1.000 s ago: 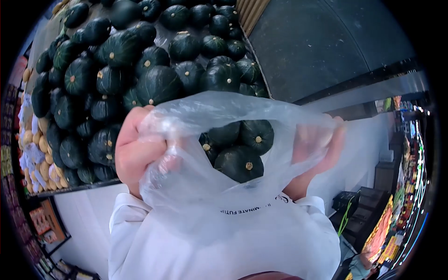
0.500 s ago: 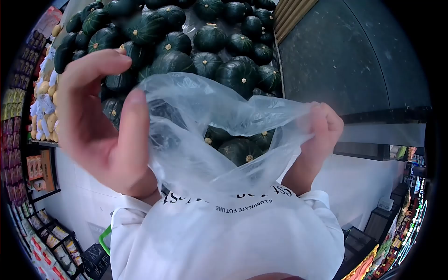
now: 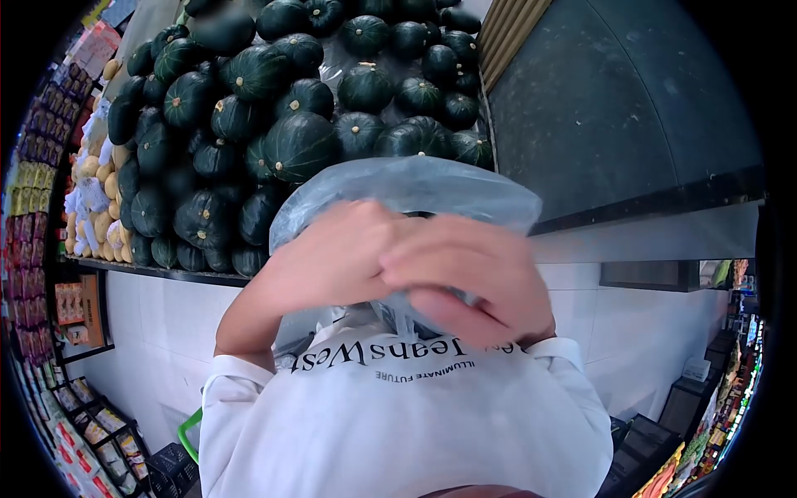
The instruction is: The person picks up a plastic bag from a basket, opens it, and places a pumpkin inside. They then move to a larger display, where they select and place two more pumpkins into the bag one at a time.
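A thin clear plastic bag [image 3: 415, 178] is spread out before my chest, its rim bulging beyond my hands. My left hand [image 3: 336, 253] is closed at the bag, with its fingertips partly hidden where the hands meet. Crossing over against it, my right hand [image 3: 473, 270] has curled fingers, somewhat blurred, and is closed at the bag too. Folds of film hang below the hands in front of the white shirt [image 3: 398, 415]. Just past the bag lies a heap of dark green pumpkins [image 3: 303, 145], none of them touched by either hand.
Yellowish round produce [image 3: 104, 199], some in white netting, borders the pumpkins on the left. A dark panel [image 3: 623, 108] stands on the right. Packaged goods [image 3: 33, 224] fill shelves at far left. A black basket with a green handle [image 3: 189, 432] is at lower left.
My left hand, open and raised at the left before, has moved right and closed. My right hand has moved left, so both meet at the middle of the bag. The view has shifted slightly.
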Demonstrator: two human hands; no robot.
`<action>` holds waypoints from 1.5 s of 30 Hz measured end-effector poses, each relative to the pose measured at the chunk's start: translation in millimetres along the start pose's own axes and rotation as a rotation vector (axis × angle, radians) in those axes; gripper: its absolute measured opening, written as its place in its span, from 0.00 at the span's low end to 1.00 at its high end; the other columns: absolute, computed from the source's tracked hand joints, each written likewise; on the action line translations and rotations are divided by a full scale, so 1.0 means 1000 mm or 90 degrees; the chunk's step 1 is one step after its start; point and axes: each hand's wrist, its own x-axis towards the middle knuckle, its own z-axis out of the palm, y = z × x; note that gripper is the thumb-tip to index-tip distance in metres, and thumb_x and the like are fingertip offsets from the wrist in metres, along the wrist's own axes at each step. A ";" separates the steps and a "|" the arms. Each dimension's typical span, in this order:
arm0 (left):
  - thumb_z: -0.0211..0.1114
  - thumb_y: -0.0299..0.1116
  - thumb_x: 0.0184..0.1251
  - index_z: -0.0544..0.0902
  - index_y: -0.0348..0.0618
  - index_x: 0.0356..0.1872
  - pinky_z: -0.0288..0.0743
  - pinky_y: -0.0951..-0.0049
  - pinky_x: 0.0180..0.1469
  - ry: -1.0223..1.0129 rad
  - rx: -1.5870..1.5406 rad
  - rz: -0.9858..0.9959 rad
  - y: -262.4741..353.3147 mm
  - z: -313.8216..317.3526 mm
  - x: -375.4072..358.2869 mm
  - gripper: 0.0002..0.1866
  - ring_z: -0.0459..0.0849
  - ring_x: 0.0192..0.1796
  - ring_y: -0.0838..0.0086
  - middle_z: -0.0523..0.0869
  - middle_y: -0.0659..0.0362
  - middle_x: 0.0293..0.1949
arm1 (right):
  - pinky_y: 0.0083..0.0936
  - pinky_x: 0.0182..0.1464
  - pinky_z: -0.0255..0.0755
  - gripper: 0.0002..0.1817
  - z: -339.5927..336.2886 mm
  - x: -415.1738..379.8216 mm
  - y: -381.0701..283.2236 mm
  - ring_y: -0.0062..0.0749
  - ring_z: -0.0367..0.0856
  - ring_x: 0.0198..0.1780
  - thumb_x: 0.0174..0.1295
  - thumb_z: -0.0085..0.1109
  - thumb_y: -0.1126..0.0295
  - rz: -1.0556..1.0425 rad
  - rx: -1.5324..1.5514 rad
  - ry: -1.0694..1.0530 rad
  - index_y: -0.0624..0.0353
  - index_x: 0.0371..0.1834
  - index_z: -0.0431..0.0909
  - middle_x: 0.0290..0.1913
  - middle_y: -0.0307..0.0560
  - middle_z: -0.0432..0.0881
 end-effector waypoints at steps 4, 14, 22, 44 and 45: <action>0.62 0.32 0.54 0.74 0.36 0.29 0.69 0.59 0.28 -0.048 0.056 -0.156 -0.025 0.016 -0.022 0.09 0.78 0.26 0.54 0.78 0.48 0.23 | 0.28 0.40 0.72 0.08 0.015 -0.015 0.033 0.43 0.78 0.36 0.61 0.53 0.71 0.298 0.088 0.009 0.64 0.40 0.75 0.37 0.51 0.79; 0.71 0.43 0.47 0.69 0.31 0.53 0.73 0.71 0.31 0.070 -0.028 -0.281 -0.031 0.032 -0.024 0.35 0.78 0.27 0.67 0.79 0.51 0.30 | 0.39 0.56 0.66 0.25 0.032 -0.048 0.070 0.56 0.72 0.53 0.65 0.48 0.56 0.396 -0.135 -0.014 0.68 0.55 0.68 0.52 0.64 0.73; 0.67 0.46 0.41 0.66 0.32 0.58 0.72 0.62 0.52 0.072 -0.015 -0.300 -0.046 0.054 -0.022 0.41 0.80 0.48 0.50 0.81 0.40 0.43 | 0.39 0.61 0.61 0.31 0.050 -0.047 0.087 0.57 0.68 0.58 0.68 0.41 0.50 0.377 -0.094 -0.037 0.67 0.63 0.60 0.57 0.67 0.69; 0.58 0.34 0.52 0.71 0.39 0.57 0.72 0.70 0.53 0.371 -0.964 -0.439 -0.070 0.083 -0.046 0.27 0.78 0.49 0.68 0.78 0.55 0.48 | 0.26 0.65 0.54 0.23 0.042 -0.048 0.091 0.32 0.63 0.64 0.71 0.36 0.59 0.417 0.188 0.023 0.59 0.64 0.62 0.63 0.47 0.66; 0.58 0.36 0.54 0.71 0.38 0.56 0.72 0.70 0.53 0.373 -1.002 -0.440 -0.069 0.083 -0.045 0.26 0.78 0.49 0.68 0.79 0.55 0.48 | 0.26 0.65 0.55 0.24 0.043 -0.048 0.092 0.33 0.63 0.65 0.71 0.38 0.57 0.409 0.259 0.046 0.56 0.66 0.59 0.64 0.48 0.64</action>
